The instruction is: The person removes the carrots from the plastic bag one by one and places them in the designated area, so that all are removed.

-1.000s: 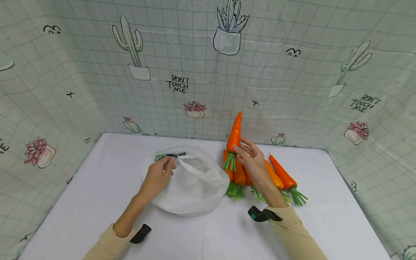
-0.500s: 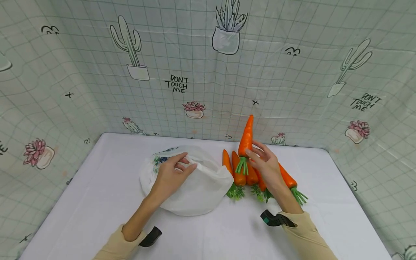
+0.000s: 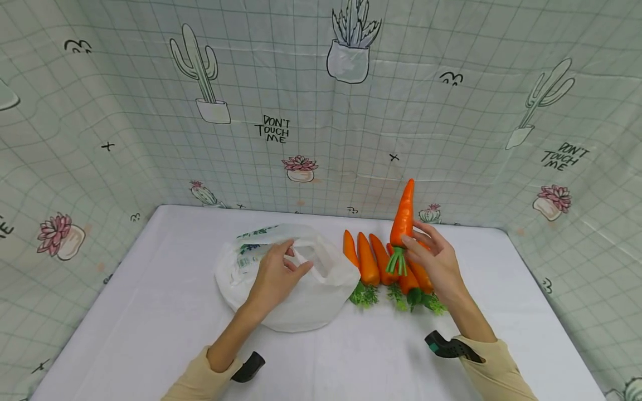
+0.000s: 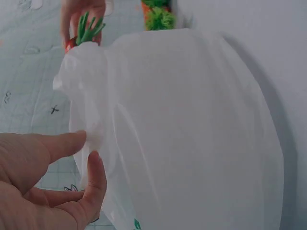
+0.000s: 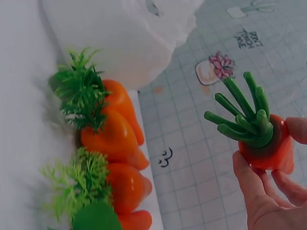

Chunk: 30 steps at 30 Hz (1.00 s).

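My left hand (image 3: 276,274) is at the mouth of a white plastic bag (image 3: 313,309), its rim between thumb and fingers. In the left wrist view the fingertips of this hand (image 4: 41,175) meet the thin film of the bag (image 4: 192,115). To the right, my right hand (image 3: 440,266) holds an orange carrot (image 3: 402,220) upright, tip up, above other carrots (image 3: 368,266). Short green stalks top the held carrot (image 5: 266,146), gripped near its thick end by the right hand (image 5: 273,206). Part of the row lies hidden behind that hand.
All this lies on a white table (image 3: 150,312). Behind it hangs a grid-patterned cloth (image 3: 311,111) with cactus drawings. Leafy green tops (image 5: 84,177) of the lying carrots face the near side, close to the bag's right edge.
My right hand has carried the carrot rightward, away from the bag and across the row. My left hand has shifted right along the bag's mouth, whose rim has changed shape.
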{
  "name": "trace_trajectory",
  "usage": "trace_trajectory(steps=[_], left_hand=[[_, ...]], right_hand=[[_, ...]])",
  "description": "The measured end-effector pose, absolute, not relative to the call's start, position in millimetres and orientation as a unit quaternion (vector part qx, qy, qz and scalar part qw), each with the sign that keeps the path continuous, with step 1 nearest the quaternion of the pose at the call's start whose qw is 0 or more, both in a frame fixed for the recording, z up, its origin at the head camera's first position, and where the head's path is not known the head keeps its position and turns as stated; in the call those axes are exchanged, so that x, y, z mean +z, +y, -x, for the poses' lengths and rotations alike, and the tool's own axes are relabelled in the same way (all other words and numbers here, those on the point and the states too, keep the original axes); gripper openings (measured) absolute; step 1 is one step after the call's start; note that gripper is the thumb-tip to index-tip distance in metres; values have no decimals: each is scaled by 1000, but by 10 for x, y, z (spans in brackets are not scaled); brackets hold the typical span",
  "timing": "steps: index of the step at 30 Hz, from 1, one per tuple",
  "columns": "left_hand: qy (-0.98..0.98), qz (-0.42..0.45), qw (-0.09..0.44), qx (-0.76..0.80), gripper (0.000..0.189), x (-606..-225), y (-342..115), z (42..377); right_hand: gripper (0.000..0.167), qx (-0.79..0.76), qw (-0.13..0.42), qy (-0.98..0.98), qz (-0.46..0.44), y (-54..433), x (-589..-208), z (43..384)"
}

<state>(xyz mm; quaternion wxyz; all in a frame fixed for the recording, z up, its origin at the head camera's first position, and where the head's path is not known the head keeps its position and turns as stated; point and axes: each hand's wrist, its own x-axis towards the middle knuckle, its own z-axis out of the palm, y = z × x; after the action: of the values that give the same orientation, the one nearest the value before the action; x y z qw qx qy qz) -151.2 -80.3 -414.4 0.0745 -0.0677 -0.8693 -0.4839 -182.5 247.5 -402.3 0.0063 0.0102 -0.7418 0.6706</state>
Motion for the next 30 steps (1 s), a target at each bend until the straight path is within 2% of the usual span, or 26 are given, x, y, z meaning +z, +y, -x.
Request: trace_trajectory(steps=[4,11,18,22,24,27,30], left_hand=[[-874,64,61,-477,59,-4208,-773,1494],[-880,72,67,-464,55,-4352,-697,1520],[-877,84,70,-468,42,-4440,-634,1520],[-858,92,50,-503,35,-4431,-602,1519],[-852,84,26,-516,44,-4401,-579,1518],[-852,66,-21,-519,71,-4342,-533,1511],[-853,64,-62,-514,83,-4304,-490,1497]], right_hand=[[65,672,11,-741,-9,2573,-4009,1795],[64,676,24,-737,-5,2749,-4010,1758],[63,670,31,-741,1,2898,-4078,1717],[64,665,32,-746,4,2969,-4100,1690],[65,661,34,-749,4,2998,-4105,1675],[65,659,36,-751,4,3042,-4115,1658],[64,660,38,-750,7,3082,-4126,1648]])
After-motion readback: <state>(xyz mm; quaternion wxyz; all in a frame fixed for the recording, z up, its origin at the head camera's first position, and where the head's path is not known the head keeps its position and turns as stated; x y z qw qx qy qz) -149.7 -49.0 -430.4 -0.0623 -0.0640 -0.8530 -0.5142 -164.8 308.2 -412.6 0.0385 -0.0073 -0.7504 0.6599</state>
